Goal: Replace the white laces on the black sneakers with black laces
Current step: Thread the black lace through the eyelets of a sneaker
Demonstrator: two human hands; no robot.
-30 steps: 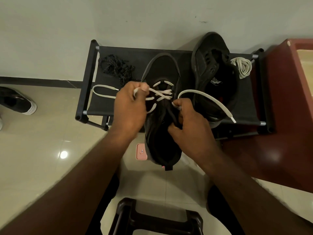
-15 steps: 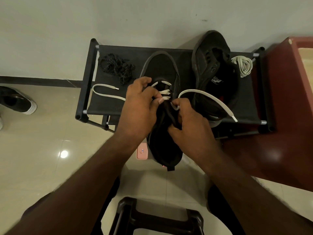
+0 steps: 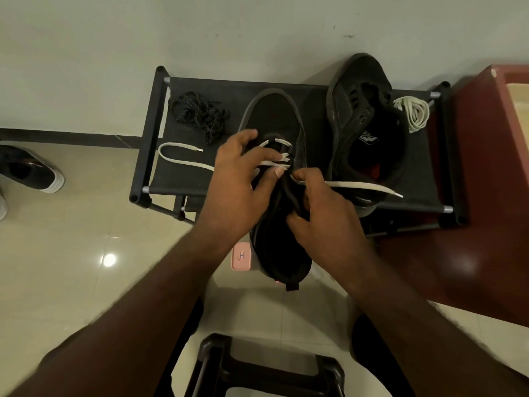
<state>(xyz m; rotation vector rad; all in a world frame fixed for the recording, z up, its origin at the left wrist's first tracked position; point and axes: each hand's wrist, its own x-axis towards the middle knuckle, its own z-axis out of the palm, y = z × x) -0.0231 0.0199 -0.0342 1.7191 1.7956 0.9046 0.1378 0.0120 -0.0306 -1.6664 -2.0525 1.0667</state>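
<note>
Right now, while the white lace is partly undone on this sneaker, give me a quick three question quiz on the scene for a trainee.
1. True or false: the right sneaker on the rack has no lace threaded in it.
2. Where is the black lace bundle? A: on the rack, left of the middle sneaker. B: inside the right sneaker. C: on the floor.
3. Which hand pinches the white lace where its free end trails off to the right?
Key: 1 true. 2 A. 3 the right hand.
</note>
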